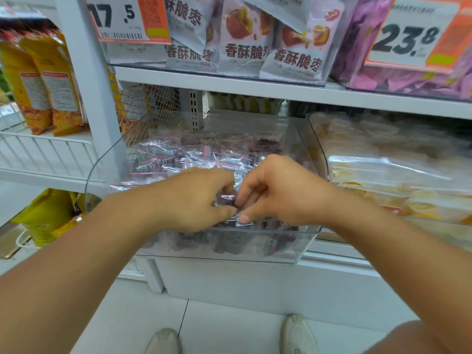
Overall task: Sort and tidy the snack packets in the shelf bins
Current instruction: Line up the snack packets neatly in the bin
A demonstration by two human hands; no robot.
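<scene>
A clear plastic bin (293, 247) on the lower shelf holds several small clear snack packets (178, 159) with dark contents and pink-edged wrappers. Both my hands are inside the bin near its front wall. My left hand (194, 200) curls its fingers around packets at the front. My right hand (278, 192) meets it from the right, fingers and thumb pinching a small packet (242, 222) between the two hands. The packets under my hands are hidden.
To the right stands another clear bin (383, 164) of yellow snacks. The upper shelf (229, 83) carries grey jujube packets (245, 37) and purple bags (357, 47), with price tags. Yellow bags (43, 80) stand on a wire shelf at left. My feet are on the floor below.
</scene>
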